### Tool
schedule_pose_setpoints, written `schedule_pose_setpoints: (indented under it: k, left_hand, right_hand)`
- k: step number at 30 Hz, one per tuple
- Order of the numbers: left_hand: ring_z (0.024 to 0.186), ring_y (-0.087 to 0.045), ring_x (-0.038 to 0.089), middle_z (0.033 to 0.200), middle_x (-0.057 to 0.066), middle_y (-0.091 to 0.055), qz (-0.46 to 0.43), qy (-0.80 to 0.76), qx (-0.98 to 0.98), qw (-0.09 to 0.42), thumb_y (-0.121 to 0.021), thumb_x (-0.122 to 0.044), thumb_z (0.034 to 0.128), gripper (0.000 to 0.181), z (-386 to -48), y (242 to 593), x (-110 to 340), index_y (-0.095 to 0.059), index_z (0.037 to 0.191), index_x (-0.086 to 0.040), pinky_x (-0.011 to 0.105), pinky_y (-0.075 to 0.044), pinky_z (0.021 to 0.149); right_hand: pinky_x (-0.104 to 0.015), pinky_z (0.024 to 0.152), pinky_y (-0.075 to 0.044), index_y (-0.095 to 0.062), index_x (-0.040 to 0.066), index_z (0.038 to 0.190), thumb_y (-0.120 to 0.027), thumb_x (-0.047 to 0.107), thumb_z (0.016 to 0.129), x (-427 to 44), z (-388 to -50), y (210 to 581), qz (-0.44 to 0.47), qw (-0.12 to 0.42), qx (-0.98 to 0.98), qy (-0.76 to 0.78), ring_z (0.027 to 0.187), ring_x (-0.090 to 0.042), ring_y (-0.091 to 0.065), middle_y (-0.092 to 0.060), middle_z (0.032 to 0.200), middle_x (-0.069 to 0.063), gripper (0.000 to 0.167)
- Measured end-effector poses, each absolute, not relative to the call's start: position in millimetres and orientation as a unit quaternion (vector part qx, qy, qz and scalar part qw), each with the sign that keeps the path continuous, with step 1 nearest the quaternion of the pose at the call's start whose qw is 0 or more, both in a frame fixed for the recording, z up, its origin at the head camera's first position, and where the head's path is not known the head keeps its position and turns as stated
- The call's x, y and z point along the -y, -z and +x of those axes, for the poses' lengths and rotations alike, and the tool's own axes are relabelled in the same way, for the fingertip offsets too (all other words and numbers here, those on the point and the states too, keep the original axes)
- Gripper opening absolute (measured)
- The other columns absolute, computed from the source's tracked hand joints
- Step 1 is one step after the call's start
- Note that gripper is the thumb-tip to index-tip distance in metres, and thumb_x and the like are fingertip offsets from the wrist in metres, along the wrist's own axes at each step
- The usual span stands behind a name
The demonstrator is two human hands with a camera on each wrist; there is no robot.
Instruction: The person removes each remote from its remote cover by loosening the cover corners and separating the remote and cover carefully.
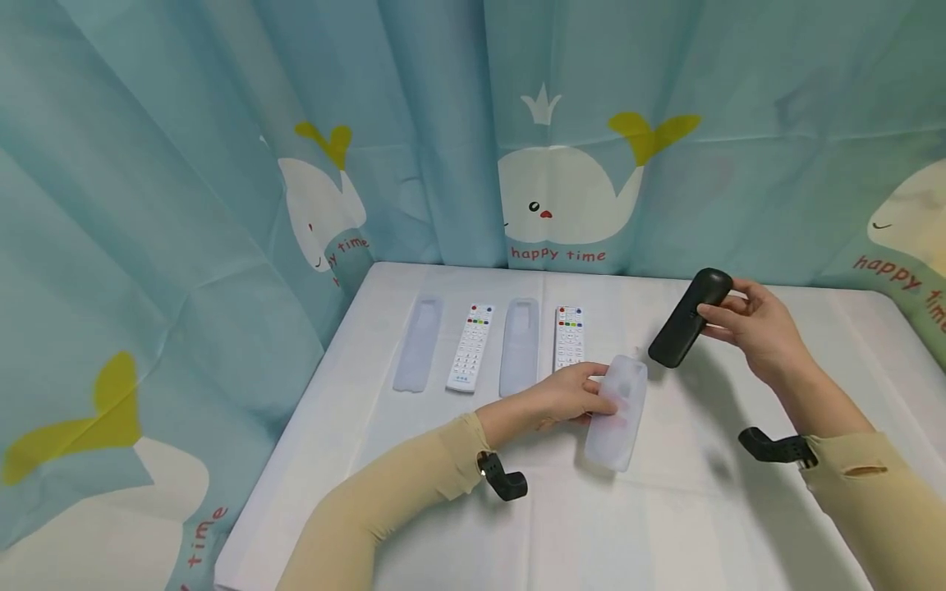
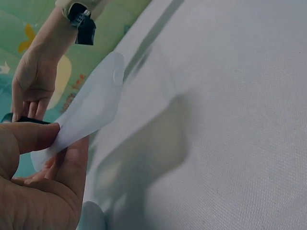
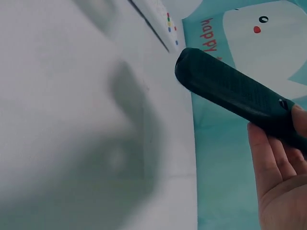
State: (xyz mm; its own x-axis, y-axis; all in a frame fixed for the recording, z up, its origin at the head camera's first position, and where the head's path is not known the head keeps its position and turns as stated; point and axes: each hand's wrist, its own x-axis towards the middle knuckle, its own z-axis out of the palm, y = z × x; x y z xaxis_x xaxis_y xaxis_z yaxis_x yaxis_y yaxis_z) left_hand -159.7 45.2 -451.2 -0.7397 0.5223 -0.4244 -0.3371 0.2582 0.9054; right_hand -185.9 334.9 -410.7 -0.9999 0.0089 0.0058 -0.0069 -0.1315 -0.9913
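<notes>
My left hand (image 1: 572,396) pinches a translucent white remote cover (image 1: 617,419) between thumb and fingers, holding it above the table; the left wrist view shows the cover (image 2: 96,103) tilted over its shadow. In my right hand (image 1: 764,328) is a black remote control (image 1: 691,318), gripped near its upper end and slanting down to the left. The right wrist view shows the long black body of this remote (image 3: 230,86) raised over the tabletop. Remote and cover are close but apart in the head view.
On the white table (image 1: 473,517), from left to right, lie a translucent cover (image 1: 419,345), a white remote (image 1: 470,349), a second translucent cover (image 1: 521,349) and another white remote (image 1: 569,332), partly behind my left hand. A blue whale-print curtain (image 1: 443,164) hangs behind and to the left.
</notes>
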Motion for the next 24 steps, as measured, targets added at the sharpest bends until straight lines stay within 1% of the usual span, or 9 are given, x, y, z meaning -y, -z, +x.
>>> schedule_pose_setpoints:
  k: [2,8,12,16,19,24]
  left_hand:
    - [0.092,-0.069,0.018,0.11,0.006,-0.072,0.066,-0.609,-0.704,0.358,-0.077,0.003,0.0877,0.062,-159,452,-45,-0.053,0.144,-0.008,0.038,-0.058,0.078]
    - [0.092,-0.069,0.02,0.111,0.008,-0.072,0.068,-0.62,-0.69,0.368,-0.076,0.005,0.0878,0.063,-160,453,-45,-0.052,0.145,-0.007,0.037,-0.058,0.077]
    - [0.093,-0.069,0.02,0.111,0.008,-0.072,0.068,-0.624,-0.683,0.374,-0.075,0.005,0.0879,0.063,-160,453,-45,-0.051,0.145,-0.006,0.038,-0.058,0.079]
    - [0.095,-0.069,0.02,0.112,0.009,-0.072,0.064,-0.626,-0.679,0.377,-0.075,0.005,0.0882,0.064,-161,453,-46,-0.051,0.146,-0.006,0.04,-0.059,0.082]
    - [0.096,-0.069,0.021,0.112,0.009,-0.072,0.063,-0.627,-0.679,0.378,-0.075,0.005,0.0881,0.063,-161,452,-47,-0.051,0.146,-0.007,0.042,-0.059,0.083]
    - [0.095,-0.069,0.021,0.111,0.009,-0.071,0.06,-0.629,-0.675,0.382,-0.075,0.006,0.0878,0.063,-161,451,-47,-0.051,0.145,-0.006,0.042,-0.059,0.084]
  right_hand:
    - [-0.024,0.073,-0.059,-0.049,0.012,0.125,-0.071,-0.002,0.094,-336,-185,412,0.005,0.007,0.685,-0.728,0.088,-0.005,-0.071,-0.072,0.097,0.007,0.041]
    - [-0.014,0.079,-0.053,-0.055,0.016,0.127,-0.071,0.015,0.098,-341,-183,412,0.015,0.013,0.804,-0.594,0.092,0.003,-0.065,-0.068,0.102,0.02,0.033]
    - [-0.01,0.079,-0.05,-0.056,0.01,0.129,-0.073,0.023,0.097,-344,-179,414,0.013,0.015,0.846,-0.533,0.094,0.005,-0.062,-0.066,0.101,0.023,0.038]
    - [-0.009,0.076,-0.044,-0.056,0.004,0.127,-0.074,0.032,0.096,-346,-176,417,0.011,0.034,0.88,-0.474,0.097,0.01,-0.057,-0.065,0.101,0.025,0.046]
    - [-0.01,0.075,-0.043,-0.057,0.003,0.125,-0.074,0.032,0.096,-348,-173,420,0.018,0.052,0.888,-0.457,0.098,0.012,-0.056,-0.064,0.104,0.024,0.044]
    - [-0.008,0.074,-0.046,-0.056,0.002,0.12,-0.075,0.021,0.096,-349,-171,428,0.042,0.083,0.887,-0.452,0.094,0.014,-0.058,-0.062,0.106,0.02,0.035]
